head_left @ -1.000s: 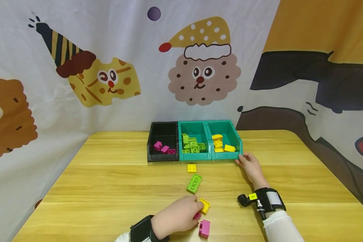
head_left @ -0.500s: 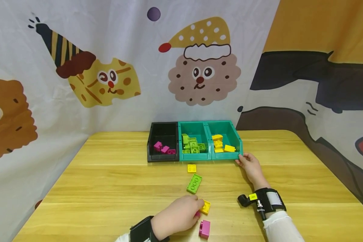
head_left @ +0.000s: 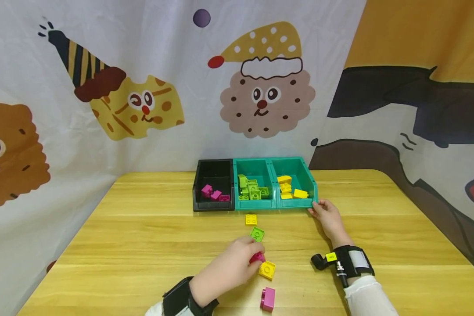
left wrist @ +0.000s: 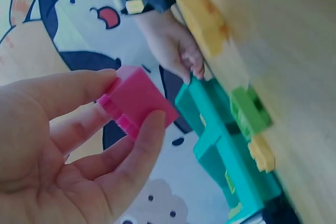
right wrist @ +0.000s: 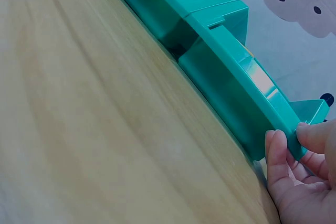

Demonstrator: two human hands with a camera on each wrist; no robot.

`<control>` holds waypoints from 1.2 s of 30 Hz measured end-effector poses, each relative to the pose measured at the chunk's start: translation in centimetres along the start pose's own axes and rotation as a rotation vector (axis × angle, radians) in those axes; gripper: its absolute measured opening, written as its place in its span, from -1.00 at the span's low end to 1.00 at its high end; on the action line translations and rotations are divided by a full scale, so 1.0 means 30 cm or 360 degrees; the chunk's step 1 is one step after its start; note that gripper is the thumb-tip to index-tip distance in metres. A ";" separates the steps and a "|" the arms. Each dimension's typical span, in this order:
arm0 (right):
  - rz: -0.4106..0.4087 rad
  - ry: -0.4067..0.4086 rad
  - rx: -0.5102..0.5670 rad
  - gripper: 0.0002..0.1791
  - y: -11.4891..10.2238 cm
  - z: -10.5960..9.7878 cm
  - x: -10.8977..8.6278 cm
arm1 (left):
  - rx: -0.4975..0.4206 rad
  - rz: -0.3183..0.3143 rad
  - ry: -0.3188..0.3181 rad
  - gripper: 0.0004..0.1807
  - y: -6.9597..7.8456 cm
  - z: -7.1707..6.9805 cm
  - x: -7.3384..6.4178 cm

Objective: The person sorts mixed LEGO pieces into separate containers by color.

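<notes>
Between the thumb and fingers of my left hand [head_left: 231, 263] is a pink toy building brick [left wrist: 144, 100], raised off the table as the left wrist view shows. Just beyond that hand lies a green brick [head_left: 257, 233], partly hidden by the fingers. A yellow brick [head_left: 267, 270] sits close to the fingertips, and another pink brick [head_left: 268, 299] lies nearer the front edge. My right hand [head_left: 329, 220] pinches the front right corner of the right-hand teal bin [right wrist: 273, 109], thumb on one side and fingers on the other.
A black bin [head_left: 213, 205] with pink bricks stands left of the middle teal bin [head_left: 255, 204], which holds green ones. Yellow bricks [head_left: 285, 188] lie in the right-hand bin. Another yellow brick [head_left: 251, 220] lies before the row. A printed cloth [head_left: 150, 153] hangs behind the table.
My left hand has picked up the pink brick from beside the yellow one and moved slightly away from me, now covering part of the green brick. The right hand stays at the bin corner.
</notes>
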State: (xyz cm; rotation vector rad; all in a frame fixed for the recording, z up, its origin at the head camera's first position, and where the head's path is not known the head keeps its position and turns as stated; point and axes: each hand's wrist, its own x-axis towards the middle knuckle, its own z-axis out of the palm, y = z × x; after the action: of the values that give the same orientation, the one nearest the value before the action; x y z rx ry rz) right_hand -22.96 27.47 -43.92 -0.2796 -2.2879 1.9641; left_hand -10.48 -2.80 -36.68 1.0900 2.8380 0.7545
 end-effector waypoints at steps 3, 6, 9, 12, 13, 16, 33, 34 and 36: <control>0.0002 0.0006 -0.0003 -0.72 -0.002 -0.002 -0.002 | -0.0078 0.0001 0.0117 -0.85 -0.008 -0.022 0.005; 0.0010 0.0000 -0.0009 -0.69 -0.004 -0.002 -0.003 | -0.0122 0.0018 0.0241 -0.86 -0.021 -0.040 0.008; 0.0016 -0.0008 -0.0014 -0.68 -0.005 -0.003 -0.004 | -0.0146 -0.0007 0.0305 -0.84 -0.035 -0.054 0.009; 0.0021 -0.0008 -0.0012 -0.68 -0.005 -0.001 -0.005 | -0.0140 -0.0043 0.0333 -0.82 -0.051 -0.063 0.012; 0.0021 -0.0007 -0.0010 -0.68 -0.005 -0.001 -0.005 | -0.0137 -0.0052 0.0341 -0.81 -0.056 -0.065 0.013; 0.0017 -0.0007 -0.0003 -0.67 -0.002 0.000 -0.004 | -0.0137 -0.0075 0.0375 -0.81 -0.074 -0.072 0.020; 0.0005 -0.0001 -0.0038 -0.68 0.004 0.000 -0.004 | -0.0085 -0.0256 0.0670 -0.81 -0.201 -0.125 0.074; 0.0006 0.0001 -0.0042 -0.68 0.005 -0.001 -0.004 | -0.0086 -0.0272 0.0682 -0.81 -0.212 -0.127 0.084; 0.0006 0.0004 -0.0048 -0.68 0.007 -0.002 -0.003 | -0.0075 -0.0298 0.0709 -0.80 -0.239 -0.130 0.107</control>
State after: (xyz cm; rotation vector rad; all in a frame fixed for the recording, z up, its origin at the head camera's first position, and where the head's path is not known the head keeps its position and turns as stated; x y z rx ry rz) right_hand -22.86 27.53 -44.11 -0.2891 -2.3187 1.9314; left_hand -18.10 -7.07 -35.88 0.7063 3.1939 1.1665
